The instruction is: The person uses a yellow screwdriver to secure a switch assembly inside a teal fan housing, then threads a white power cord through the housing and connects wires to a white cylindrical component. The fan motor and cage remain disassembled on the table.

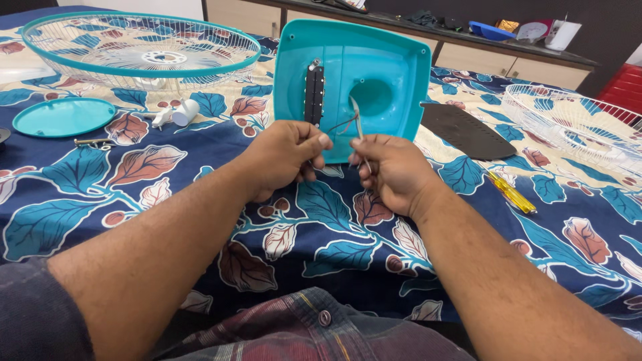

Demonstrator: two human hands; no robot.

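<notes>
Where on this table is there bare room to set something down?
Bare cloth between the teal disc and left hand, and near the edge right of the right hand, below the screwdriver. Crowded around the teal base, black plate and both grilles.

Two bare forearms are seen, ending in the left hand [284, 159] and the right hand [396, 175], both without rings, watches or gloves. A dark grey sleeve [37, 314] is worn on the left upper arm, its edge ending above the elbow. A checked shirt [301, 331] in maroon and grey, crossed by thin yellow lines, is seen at the bottom edge. One small round button [325, 317] is fastened on it.
</notes>
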